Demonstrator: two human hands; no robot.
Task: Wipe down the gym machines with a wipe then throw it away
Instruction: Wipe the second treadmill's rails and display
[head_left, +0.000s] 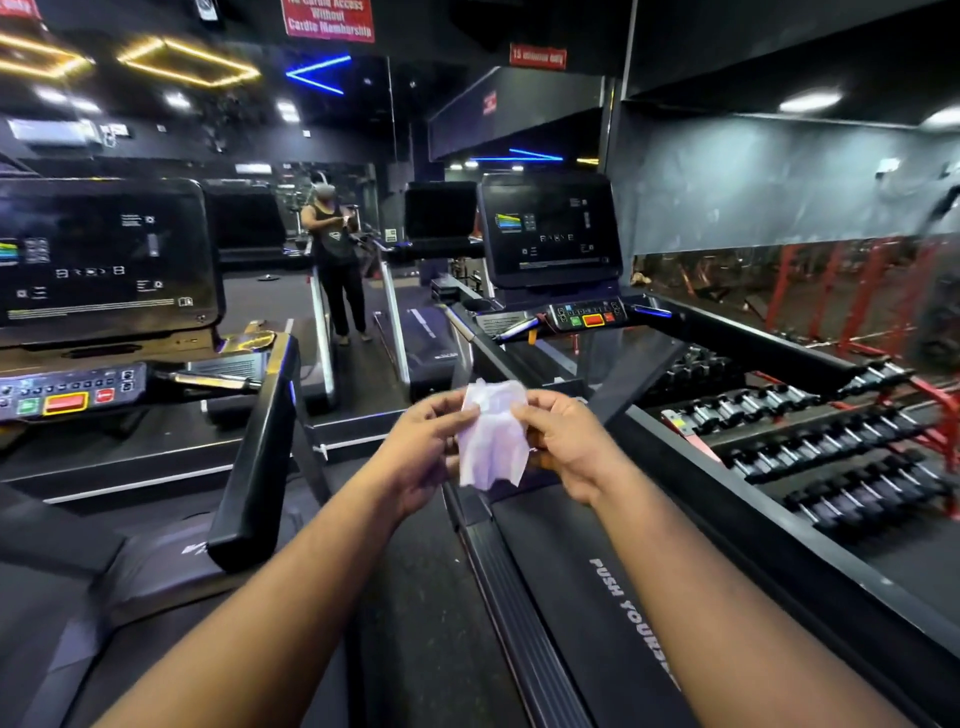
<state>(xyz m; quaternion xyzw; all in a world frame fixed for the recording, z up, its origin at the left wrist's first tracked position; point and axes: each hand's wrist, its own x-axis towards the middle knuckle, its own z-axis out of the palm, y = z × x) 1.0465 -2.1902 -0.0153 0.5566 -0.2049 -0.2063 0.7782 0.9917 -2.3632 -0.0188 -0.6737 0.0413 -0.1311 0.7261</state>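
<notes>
Dim gym lighting, with yellow and blue light strips in the upper left of the frame, hangs over a row of treadmills facing a mirrored wall.

At the centre of the frame, the fingertips of both hands pinch a crumpled white wipe (492, 435) from either side. The left hand (421, 452) has its fingers and thumb curled onto the wipe's left edge; the right hand (563, 441) grasps the right edge, thumb on top. The wipe hangs in the air between them, touching no machine, above the gap between two treadmills.

Just beside the hands, in the lower left, a black padded handrail (254, 467) of the left treadmill slopes down. Its console (67, 397), with green and red buttons, sits at the left edge below a dark screen (104, 254). Below the right forearm runs the belt of the right treadmill (618, 613), printed with white lettering. That machine's screen (550, 228) and button panel (589, 314) stand in the upper middle right, well beyond the hands.

On the right of the frame, rows of dumbbells (810, 436) lie on a rack, with red frames (852, 291) behind them.

In the mirror, upper middle, a reflected person (335, 260) in dark clothing stands on a treadmill. Red signs (328, 18) hang along the top.
</notes>
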